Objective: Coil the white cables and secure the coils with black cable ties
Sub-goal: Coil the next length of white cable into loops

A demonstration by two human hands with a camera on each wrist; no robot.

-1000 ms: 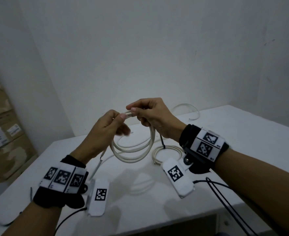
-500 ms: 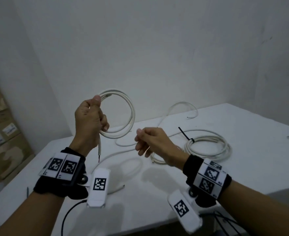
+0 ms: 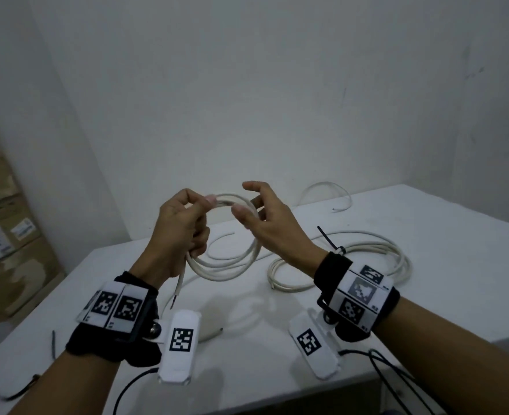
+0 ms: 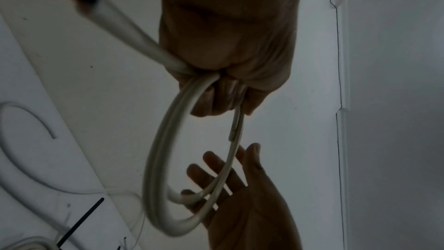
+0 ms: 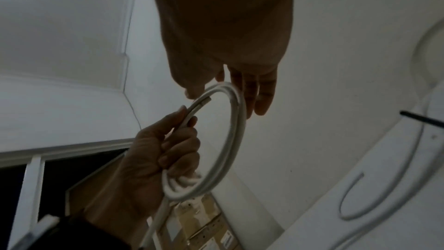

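Observation:
My left hand grips a white cable coil of a few loops, held upright above the white table. One cable end hangs down below that hand. My right hand is open with straight fingers at the coil's right side, and the loops pass between thumb and fingers. In the left wrist view the coil hangs from my fist, with the right hand behind it. In the right wrist view the fingers stand by the coil. A second coil lies tied with a black cable tie.
A loose white cable arcs at the table's back edge by the wall. Another loose length lies under the held coil. Spare black ties lie at the front left. Cardboard boxes stand on the left.
My left hand has brought the coil down from the upper left to the middle. The right hand has risen from lower down, opened, and reached the coil's right side.

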